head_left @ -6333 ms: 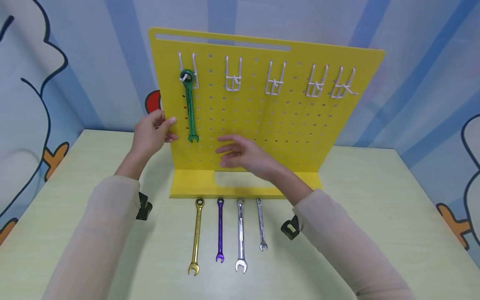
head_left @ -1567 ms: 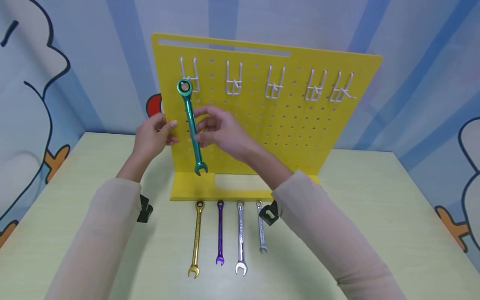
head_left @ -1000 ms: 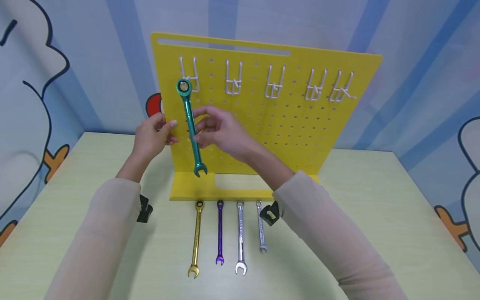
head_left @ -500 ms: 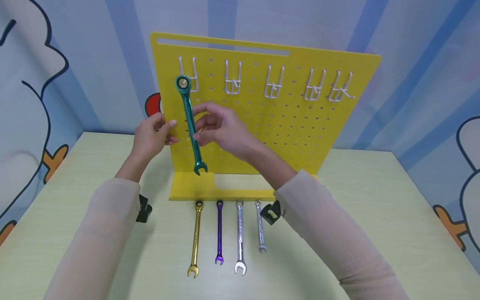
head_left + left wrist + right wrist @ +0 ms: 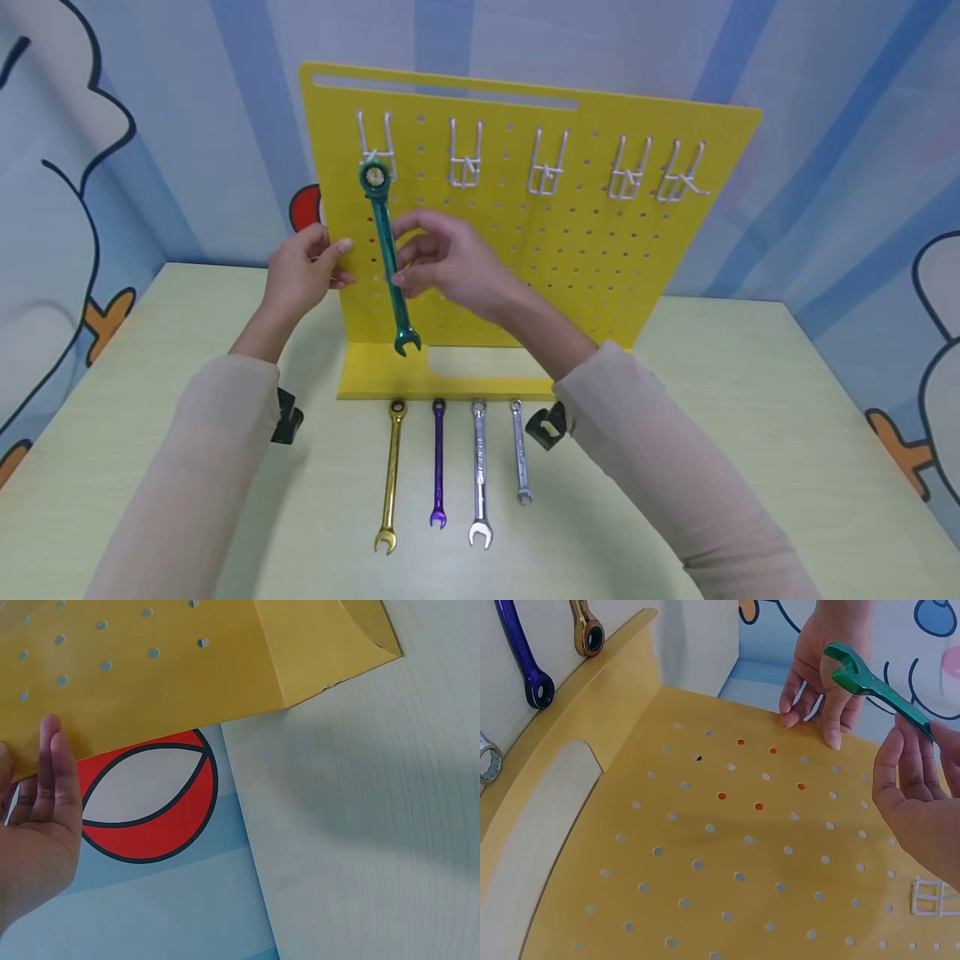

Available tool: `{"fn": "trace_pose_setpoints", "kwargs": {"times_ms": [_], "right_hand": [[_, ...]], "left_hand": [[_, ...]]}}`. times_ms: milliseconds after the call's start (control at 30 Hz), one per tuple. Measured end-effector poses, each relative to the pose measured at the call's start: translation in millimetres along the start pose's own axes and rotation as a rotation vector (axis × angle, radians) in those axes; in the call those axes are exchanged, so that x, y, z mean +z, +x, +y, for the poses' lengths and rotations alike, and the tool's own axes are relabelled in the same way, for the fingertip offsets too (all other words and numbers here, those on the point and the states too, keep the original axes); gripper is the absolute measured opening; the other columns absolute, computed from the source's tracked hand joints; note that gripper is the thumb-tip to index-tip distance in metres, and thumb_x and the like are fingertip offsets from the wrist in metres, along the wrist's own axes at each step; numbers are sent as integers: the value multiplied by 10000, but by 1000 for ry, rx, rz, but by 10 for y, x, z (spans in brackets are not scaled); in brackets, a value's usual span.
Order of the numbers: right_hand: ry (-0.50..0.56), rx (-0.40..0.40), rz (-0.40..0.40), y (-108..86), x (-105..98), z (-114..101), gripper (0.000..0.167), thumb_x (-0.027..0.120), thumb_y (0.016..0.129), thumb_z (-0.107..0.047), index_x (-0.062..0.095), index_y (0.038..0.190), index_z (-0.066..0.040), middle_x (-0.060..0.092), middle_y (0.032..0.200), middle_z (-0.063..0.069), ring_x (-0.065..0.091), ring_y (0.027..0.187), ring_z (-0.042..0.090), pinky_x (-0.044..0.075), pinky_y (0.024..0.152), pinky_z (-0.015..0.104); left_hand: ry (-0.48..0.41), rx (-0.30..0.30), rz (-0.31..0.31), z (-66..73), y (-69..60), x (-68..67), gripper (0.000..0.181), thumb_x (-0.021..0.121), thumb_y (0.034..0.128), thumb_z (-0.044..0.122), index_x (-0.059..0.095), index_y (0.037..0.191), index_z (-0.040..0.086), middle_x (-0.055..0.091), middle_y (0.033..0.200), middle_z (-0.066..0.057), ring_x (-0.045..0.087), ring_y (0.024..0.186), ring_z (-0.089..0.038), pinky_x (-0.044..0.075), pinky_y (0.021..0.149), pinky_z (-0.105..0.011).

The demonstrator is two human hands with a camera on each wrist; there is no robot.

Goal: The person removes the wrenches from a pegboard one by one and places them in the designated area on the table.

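Observation:
My right hand (image 5: 457, 262) pinches a green combination wrench (image 5: 390, 258) by the middle of its shaft. The wrench stands nearly upright, ring end up, in front of the leftmost white hook (image 5: 377, 150). Whether the hook's prong passes through the ring I cannot tell. In the right wrist view the wrench's open end (image 5: 851, 671) stands off the board. My left hand (image 5: 300, 271) grips the left edge of the yellow pegboard (image 5: 525, 242), thumb on the front. In the left wrist view this hand (image 5: 41, 825) is partly cut off.
On the table before the board lie a gold wrench (image 5: 392, 479), a purple wrench (image 5: 438, 467), a large silver wrench (image 5: 480, 475) and a small silver wrench (image 5: 521, 454). Several more white hooks (image 5: 465, 162) line the board's upper part. A patterned wall (image 5: 840, 167) stands behind.
Earlier the green wrench hung on the leftmost hook and my right hand was apart from it. Now this hand holds it forward; over the last half second it shifted slightly right and down.

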State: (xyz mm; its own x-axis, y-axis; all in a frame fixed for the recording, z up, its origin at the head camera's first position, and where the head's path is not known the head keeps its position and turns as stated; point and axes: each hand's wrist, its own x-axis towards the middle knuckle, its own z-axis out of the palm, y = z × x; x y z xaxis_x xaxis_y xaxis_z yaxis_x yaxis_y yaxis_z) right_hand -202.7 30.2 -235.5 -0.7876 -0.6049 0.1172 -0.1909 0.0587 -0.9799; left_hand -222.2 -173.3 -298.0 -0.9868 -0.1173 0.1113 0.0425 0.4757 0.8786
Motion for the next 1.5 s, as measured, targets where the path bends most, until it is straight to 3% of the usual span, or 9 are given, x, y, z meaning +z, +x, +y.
{"fn": "trace_pose_setpoints", "kwargs": {"times_ms": [100, 300, 367, 533, 600, 900, 1133, 1300, 1500], "right_hand": [[-16, 7, -2, -12, -11, 13, 367, 568, 813, 154, 508, 1141, 1, 586, 849, 162, 588, 707, 271, 541, 741, 424], [-24, 30, 0, -40, -39, 51, 350, 569, 812, 152, 501, 1122, 5, 590, 852, 168, 599, 725, 293, 545, 739, 407], [-30, 44, 0, -53, -48, 68, 348, 573, 811, 149, 500, 1118, 2, 594, 854, 172, 603, 728, 298, 547, 737, 402], [-39, 75, -4, -95, -80, 127, 338, 580, 811, 141, 499, 1107, -2, 595, 852, 170, 607, 724, 297, 549, 733, 401], [-40, 84, -10, -116, -95, 161, 330, 576, 813, 141, 497, 1101, 0, 592, 851, 171, 610, 728, 295, 549, 738, 412], [-30, 146, -21, -214, -183, 368, 280, 559, 815, 152, 493, 1040, 0, 588, 805, 156, 619, 715, 295, 536, 764, 467], [-27, 191, -17, -317, -268, 517, 259, 557, 815, 153, 480, 1011, 3, 578, 758, 141, 624, 691, 281, 536, 754, 481], [-37, 231, -21, -405, -341, 609, 253, 548, 819, 153, 463, 1010, 11, 587, 760, 145, 618, 663, 271, 533, 752, 495], [-75, 284, -8, -488, -417, 734, 224, 548, 827, 140, 460, 997, 24, 605, 775, 164, 633, 681, 281, 554, 723, 447]], "left_hand": [[-9, -1, 0, -50, 35, 6, 313, 510, 915, 315, 488, 999, 14, 572, 971, -180, 655, 685, -176, 554, 623, -214], [-49, -26, 15, -560, 425, 89, 388, 562, 828, 464, 514, 960, 103, 585, 937, -113, 665, 695, -191, 567, 656, -412], [-43, -19, 8, -489, 374, 75, 375, 555, 848, 438, 499, 947, 81, 579, 932, -126, 664, 698, -198, 567, 660, -402], [-13, 15, -4, -73, 44, 7, 320, 517, 912, 333, 464, 934, 18, 559, 928, -174, 658, 682, -188, 566, 632, -272], [-15, 12, -6, -36, 18, 7, 311, 519, 913, 323, 467, 939, 18, 558, 928, -176, 657, 681, -184, 565, 635, -267], [-79, -29, 4, -739, 562, 115, 364, 585, 830, 434, 492, 933, 97, 590, 935, -122, 667, 696, -207, 571, 583, -373], [-53, -29, 11, -862, 646, 141, 398, 564, 815, 493, 490, 950, 126, 596, 954, -93, 669, 710, -187, 561, 511, -383], [-43, 39, 43, -1202, 864, 212, 464, 554, 783, 565, 475, 940, 135, 592, 922, -83, 668, 687, -195, 528, 439, -237], [-29, 97, 88, -1449, 1008, 276, 483, 537, 774, 604, 469, 939, 155, 588, 903, -46, 667, 662, -187, 570, 565, -301]]}}
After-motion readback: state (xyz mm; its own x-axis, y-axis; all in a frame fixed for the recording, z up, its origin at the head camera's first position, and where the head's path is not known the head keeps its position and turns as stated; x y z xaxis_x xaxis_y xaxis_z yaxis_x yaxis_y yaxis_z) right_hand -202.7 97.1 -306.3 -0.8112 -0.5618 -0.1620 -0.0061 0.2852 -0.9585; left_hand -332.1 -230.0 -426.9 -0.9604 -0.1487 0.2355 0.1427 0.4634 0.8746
